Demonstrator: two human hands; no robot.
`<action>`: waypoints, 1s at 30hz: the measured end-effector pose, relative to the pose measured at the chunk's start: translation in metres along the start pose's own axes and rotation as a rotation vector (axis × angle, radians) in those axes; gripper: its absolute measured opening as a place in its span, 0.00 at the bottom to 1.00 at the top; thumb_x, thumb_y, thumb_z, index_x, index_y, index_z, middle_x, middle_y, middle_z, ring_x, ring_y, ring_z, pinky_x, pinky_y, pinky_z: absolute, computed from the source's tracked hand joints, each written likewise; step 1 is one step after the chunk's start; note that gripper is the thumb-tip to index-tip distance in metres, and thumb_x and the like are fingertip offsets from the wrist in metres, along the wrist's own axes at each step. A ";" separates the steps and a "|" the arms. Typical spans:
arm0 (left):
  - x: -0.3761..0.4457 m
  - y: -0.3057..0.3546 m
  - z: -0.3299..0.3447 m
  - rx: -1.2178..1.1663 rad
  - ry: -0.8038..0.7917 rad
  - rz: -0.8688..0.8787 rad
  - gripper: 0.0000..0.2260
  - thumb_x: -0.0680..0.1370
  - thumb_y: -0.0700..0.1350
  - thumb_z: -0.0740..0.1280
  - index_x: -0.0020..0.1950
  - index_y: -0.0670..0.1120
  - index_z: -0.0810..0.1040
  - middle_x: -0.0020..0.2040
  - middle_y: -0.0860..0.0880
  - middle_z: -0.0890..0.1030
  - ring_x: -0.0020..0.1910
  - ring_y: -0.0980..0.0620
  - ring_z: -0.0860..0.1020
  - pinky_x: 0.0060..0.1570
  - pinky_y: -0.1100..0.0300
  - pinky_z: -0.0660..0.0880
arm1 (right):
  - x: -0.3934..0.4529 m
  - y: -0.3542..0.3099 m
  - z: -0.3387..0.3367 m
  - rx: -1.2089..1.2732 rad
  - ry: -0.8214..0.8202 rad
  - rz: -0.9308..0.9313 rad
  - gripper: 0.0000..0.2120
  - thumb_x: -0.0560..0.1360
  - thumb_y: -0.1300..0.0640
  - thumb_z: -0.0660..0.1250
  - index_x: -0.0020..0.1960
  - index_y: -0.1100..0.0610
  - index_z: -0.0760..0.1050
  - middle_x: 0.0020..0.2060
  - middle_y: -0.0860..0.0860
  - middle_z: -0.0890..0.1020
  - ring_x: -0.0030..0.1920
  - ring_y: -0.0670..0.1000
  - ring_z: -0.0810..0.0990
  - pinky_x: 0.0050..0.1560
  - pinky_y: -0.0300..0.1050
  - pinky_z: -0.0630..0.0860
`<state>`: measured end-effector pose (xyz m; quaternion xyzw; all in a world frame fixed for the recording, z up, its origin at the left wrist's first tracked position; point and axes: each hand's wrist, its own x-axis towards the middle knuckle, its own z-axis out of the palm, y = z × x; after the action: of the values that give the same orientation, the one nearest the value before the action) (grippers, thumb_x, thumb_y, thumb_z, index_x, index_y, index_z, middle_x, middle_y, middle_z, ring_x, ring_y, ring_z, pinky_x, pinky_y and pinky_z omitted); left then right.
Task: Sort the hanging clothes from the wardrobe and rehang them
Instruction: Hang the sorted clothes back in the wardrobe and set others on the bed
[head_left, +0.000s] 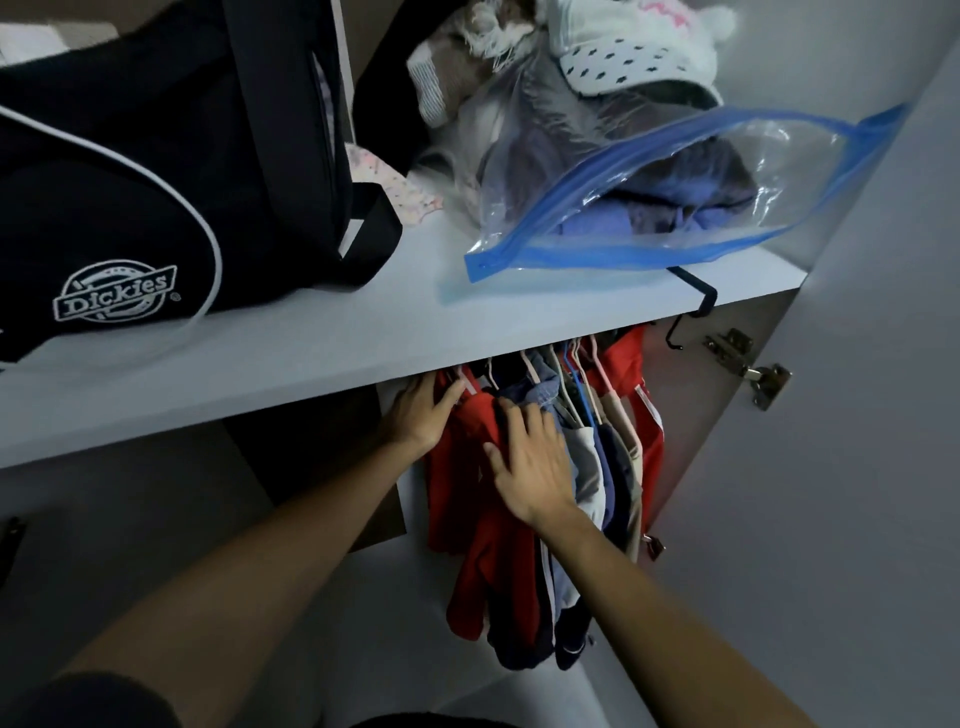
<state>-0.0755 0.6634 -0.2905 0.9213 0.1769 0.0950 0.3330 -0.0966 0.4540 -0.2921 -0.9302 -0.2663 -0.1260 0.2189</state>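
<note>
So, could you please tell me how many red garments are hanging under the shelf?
2 visible: one red garment at the left of the row under both hands, another red garment with white stripes at the far right. More may be hidden between.

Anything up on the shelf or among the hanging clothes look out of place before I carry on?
Yes: the clear zip bag of clothes juts past the shelf front edge, its blue seal overhanging. The hanging clothes are bunched tight to one side.
</note>
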 end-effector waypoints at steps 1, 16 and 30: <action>-0.008 -0.001 -0.002 0.000 0.004 -0.007 0.31 0.82 0.68 0.56 0.82 0.56 0.62 0.80 0.47 0.69 0.76 0.41 0.69 0.72 0.47 0.68 | -0.001 0.001 -0.006 0.022 -0.020 -0.005 0.28 0.83 0.45 0.62 0.79 0.54 0.63 0.66 0.54 0.72 0.66 0.57 0.69 0.66 0.55 0.70; -0.286 0.051 -0.020 0.323 0.259 -0.225 0.34 0.81 0.72 0.45 0.84 0.59 0.55 0.79 0.49 0.66 0.75 0.44 0.66 0.67 0.42 0.74 | -0.113 0.013 -0.081 0.273 -0.167 -0.354 0.28 0.82 0.39 0.58 0.76 0.53 0.69 0.68 0.52 0.75 0.67 0.56 0.70 0.67 0.57 0.72; -0.656 0.085 -0.037 0.443 0.637 -0.614 0.29 0.85 0.66 0.52 0.81 0.53 0.64 0.72 0.53 0.74 0.70 0.50 0.71 0.60 0.48 0.76 | -0.331 -0.123 -0.120 0.510 -0.531 -0.875 0.28 0.80 0.37 0.58 0.75 0.50 0.70 0.69 0.49 0.75 0.68 0.53 0.71 0.66 0.58 0.73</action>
<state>-0.6667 0.3690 -0.2453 0.8004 0.5493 0.2294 0.0710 -0.4518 0.3450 -0.2617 -0.6507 -0.6945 0.1014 0.2897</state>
